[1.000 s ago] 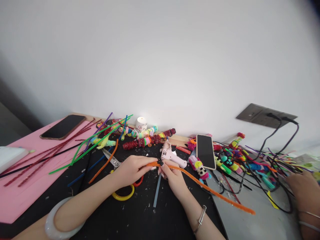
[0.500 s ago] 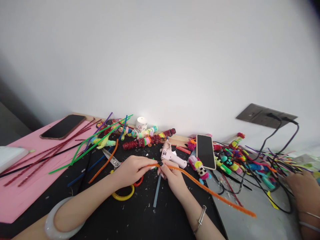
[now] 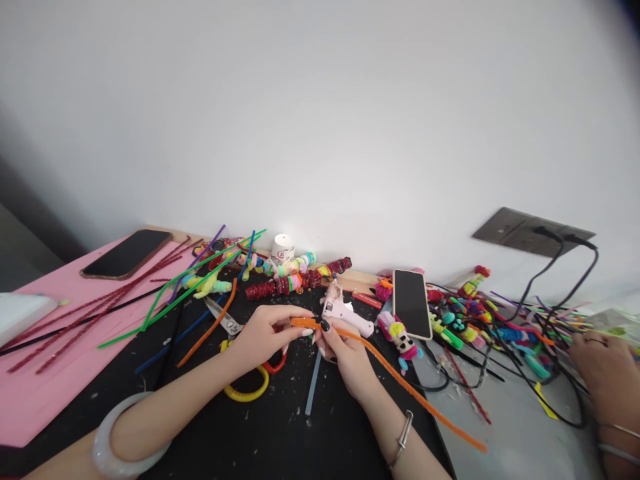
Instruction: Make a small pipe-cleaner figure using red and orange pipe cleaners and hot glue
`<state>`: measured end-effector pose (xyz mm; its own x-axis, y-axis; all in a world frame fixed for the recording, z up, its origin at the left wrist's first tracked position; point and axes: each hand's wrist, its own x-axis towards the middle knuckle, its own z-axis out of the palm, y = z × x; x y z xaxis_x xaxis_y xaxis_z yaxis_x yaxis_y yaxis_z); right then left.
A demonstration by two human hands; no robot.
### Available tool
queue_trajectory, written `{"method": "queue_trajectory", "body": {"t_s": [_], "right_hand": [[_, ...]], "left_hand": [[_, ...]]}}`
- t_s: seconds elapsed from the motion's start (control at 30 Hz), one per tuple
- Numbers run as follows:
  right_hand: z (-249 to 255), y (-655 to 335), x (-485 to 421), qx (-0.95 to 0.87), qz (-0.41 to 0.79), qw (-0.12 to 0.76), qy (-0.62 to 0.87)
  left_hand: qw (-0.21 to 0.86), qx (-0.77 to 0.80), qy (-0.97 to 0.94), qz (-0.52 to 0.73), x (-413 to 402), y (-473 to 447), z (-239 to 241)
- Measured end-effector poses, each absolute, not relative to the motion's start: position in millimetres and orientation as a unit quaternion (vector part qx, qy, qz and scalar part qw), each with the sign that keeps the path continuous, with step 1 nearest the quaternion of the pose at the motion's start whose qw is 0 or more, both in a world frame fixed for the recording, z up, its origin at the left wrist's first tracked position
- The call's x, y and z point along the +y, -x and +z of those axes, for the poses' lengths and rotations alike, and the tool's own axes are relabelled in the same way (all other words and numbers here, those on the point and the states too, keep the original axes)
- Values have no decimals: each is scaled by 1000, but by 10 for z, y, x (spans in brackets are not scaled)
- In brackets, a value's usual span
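Over the black mat, both hands meet on a long orange pipe cleaner. My left hand pinches its near end, fingers closed. My right hand grips the same end just to the right, thumb on top. The rest of the orange pipe cleaner trails down to the right over the grey table. A white glue gun lies just behind my right hand. Scissors and yellow and red rings sit beside my left hand.
A phone lies right of the glue gun, another phone on the pink board. Loose pipe cleaners and colourful craft figures crowd the back. Black cables run to a wall socket. Another person's hand works at far right.
My hands lifted the orange pipe cleaner's end slightly and its far tail swung nearer. The other person's hand at the right shifted up a little.
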<state>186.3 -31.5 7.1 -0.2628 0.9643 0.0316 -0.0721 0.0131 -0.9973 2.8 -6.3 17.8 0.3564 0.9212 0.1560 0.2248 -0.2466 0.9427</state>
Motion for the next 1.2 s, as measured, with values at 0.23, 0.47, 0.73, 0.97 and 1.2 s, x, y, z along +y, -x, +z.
{"method": "queue_trajectory", "body": {"t_s": [0.23,0.47,0.73,0.97,1.2], "right_hand": [[70,-1849,-340,-565,595,437,369],[77,-1853,-345,-592,600,395,364],[103,-1848,-352,-604,598,389,356],[93,-1842,-352,-603,600,385,358],[29,-1837,-338,-568,589,434,378]], "left_hand": [[537,402,-626,399,-58,-46,204],[559,340,-621,431,-65,-66,162],[568,324,-626,425,-70,-70,135],[570,314,-630,424,-66,-63,92],[539,330,-643,433,-58,-63,130]]}}
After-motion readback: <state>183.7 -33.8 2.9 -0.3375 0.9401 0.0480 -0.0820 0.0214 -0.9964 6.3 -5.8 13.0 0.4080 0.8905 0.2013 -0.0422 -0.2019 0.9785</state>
